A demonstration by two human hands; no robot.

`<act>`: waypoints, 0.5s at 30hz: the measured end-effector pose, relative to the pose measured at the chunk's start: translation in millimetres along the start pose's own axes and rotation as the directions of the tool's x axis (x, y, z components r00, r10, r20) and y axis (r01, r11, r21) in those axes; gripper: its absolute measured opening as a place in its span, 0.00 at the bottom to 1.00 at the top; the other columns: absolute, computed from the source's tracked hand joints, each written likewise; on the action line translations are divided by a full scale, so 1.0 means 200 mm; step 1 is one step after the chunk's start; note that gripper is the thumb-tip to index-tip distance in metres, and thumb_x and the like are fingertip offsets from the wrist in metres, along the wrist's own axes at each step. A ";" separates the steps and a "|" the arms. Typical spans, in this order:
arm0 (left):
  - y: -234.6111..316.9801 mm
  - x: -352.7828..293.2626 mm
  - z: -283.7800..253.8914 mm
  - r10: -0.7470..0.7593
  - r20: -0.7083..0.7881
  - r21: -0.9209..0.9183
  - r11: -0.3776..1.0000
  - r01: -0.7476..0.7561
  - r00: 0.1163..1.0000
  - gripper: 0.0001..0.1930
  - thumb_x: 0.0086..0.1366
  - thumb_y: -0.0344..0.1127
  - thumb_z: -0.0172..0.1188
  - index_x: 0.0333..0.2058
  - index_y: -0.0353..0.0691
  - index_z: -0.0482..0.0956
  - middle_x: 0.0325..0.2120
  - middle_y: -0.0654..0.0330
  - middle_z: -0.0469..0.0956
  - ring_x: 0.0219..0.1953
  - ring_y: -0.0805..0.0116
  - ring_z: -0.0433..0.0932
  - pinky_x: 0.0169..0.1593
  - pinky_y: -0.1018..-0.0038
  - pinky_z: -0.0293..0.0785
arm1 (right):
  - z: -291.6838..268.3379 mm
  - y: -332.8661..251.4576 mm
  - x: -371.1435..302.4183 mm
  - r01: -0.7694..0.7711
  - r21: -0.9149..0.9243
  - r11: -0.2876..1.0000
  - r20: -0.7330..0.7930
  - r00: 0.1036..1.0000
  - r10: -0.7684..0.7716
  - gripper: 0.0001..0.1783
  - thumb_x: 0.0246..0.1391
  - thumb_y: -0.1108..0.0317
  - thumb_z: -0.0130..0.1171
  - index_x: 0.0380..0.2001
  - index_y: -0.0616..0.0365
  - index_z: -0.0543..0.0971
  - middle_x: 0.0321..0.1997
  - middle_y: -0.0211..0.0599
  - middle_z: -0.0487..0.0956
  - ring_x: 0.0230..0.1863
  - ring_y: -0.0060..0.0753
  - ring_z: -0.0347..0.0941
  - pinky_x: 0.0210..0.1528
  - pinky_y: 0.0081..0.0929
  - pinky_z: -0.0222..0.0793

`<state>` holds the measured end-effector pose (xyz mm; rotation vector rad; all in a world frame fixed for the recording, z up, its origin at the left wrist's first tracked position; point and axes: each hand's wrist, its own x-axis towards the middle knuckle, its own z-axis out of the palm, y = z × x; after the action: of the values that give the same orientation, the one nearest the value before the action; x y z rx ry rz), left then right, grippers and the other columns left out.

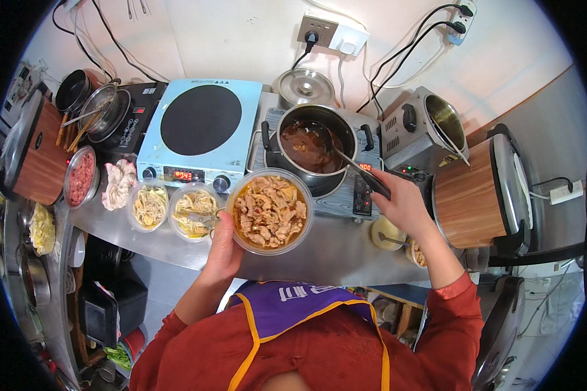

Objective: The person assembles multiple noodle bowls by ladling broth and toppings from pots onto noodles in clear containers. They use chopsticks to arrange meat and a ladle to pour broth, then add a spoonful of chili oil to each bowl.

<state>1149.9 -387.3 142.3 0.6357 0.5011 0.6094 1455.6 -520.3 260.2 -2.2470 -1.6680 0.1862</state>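
My left hand (223,251) grips the rim of a round clear plastic bowl (270,212) of meat slices in brown broth, held in front of the pot. In my right hand (401,201) is the dark handle of a ladle (362,171). The ladle's head dips into reddish-brown broth in a dark-handled metal pot (316,112), where it is partly hidden. Left of the meat bowl stand two clear bowls, a bowl of noodles (149,206) and another noodle bowl (195,212) with a spoon or tongs at its edge, close to my left thumb.
A blue induction cooker (201,133) stands left of the pot, which rests on another cooker (357,195). A lidded metal pot (306,88) is behind. Wood-patterned cookers (473,189) flank the counter. At left lie a bowl of raw minced meat (82,176) and a crumpled cloth (120,185).
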 end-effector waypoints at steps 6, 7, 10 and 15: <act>-0.10 0.07 0.02 -0.027 -0.052 -0.032 0.999 0.026 0.998 0.38 0.68 0.64 0.43 0.63 0.37 0.60 0.60 0.57 0.67 0.61 0.65 0.67 0.63 0.65 0.63 | -0.04 0.02 0.00 -0.006 -0.041 0.999 -0.033 0.999 0.004 0.25 0.49 0.70 0.60 0.53 0.62 0.73 0.36 0.48 0.80 0.36 0.50 0.77 0.39 0.39 0.72; -0.10 0.08 0.03 -0.014 -0.044 -0.017 1.000 0.014 0.999 0.37 0.68 0.63 0.43 0.63 0.37 0.60 0.59 0.57 0.67 0.61 0.65 0.67 0.62 0.65 0.63 | -0.03 0.04 0.02 0.042 -0.016 0.999 -0.070 0.997 -0.043 0.25 0.50 0.70 0.60 0.54 0.63 0.73 0.34 0.45 0.80 0.34 0.47 0.78 0.37 0.38 0.72; -0.12 0.10 0.03 -0.005 -0.047 -0.019 1.000 0.005 0.999 0.37 0.68 0.62 0.43 0.62 0.36 0.60 0.59 0.57 0.68 0.60 0.65 0.68 0.62 0.65 0.64 | -0.03 0.07 0.06 -0.160 0.421 0.893 0.060 0.987 0.148 0.25 0.52 0.71 0.59 0.55 0.61 0.73 0.28 0.34 0.78 0.24 0.28 0.73 0.27 0.28 0.68; -0.14 0.14 0.02 0.004 -0.052 0.045 0.999 -0.002 0.999 0.40 0.68 0.65 0.37 0.64 0.36 0.57 0.61 0.55 0.65 0.63 0.63 0.64 0.64 0.64 0.61 | -0.16 0.05 0.04 -0.549 0.728 0.410 0.425 0.831 0.359 0.25 0.53 0.73 0.58 0.56 0.68 0.71 0.27 0.30 0.75 0.17 0.11 0.58 0.17 0.13 0.51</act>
<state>1183.2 -389.0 120.0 0.6642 0.5639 0.6204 1477.1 -520.6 288.4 -1.8253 -0.6475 1.1350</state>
